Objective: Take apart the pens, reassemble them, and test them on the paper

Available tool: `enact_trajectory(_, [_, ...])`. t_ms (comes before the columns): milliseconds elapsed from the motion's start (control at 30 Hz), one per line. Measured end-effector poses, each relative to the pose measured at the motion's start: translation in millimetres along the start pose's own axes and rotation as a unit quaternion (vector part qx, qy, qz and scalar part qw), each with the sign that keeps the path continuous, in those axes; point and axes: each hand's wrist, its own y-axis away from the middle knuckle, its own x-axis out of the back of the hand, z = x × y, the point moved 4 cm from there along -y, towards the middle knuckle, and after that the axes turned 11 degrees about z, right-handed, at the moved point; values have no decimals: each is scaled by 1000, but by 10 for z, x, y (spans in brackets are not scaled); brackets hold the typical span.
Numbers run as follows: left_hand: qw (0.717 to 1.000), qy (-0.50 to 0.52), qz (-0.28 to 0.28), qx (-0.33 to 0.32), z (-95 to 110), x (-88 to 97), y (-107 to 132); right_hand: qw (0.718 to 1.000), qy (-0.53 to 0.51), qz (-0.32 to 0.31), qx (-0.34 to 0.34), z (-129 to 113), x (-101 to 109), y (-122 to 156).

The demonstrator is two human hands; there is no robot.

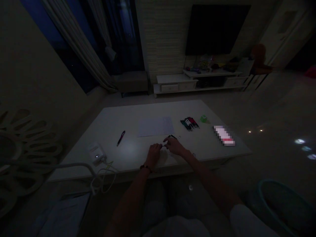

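Note:
My left hand [154, 152] is closed near the front edge of the white table [128, 115], with a beaded bracelet on its wrist. Close beside it, my right hand [173, 146] is bent in a pinch. Between the fingertips of both hands is a thin dark pen part [163, 146], mostly covered by the fingers. Just behind my right hand lie dark pen pieces [173, 136], partly hidden by it. A tiny shiny piece [179, 136] rests to their right.
A row of several pens [189, 123], a green lidded item [203, 118] and a phone [223, 135] lie to the right. Paper sheets [155, 126] lie behind my hands. Leftward are a dark red pen [120, 138] and a white device [96, 153] with a cable [108, 168].

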Motion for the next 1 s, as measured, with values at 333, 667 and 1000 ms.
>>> enact_trajectory(333, [999,13,-10,-46,102,29,-43,976,-159,-86,-119,199,52,-75])
enact_trajectory(667, [1000,-6,2,8,7,26,-29,975,-190,-41,-108,103,-78,-98])
enact_trajectory(1000, [971,96,176,133,-178,48,-16,979,145,113,-87,834,144,-102])
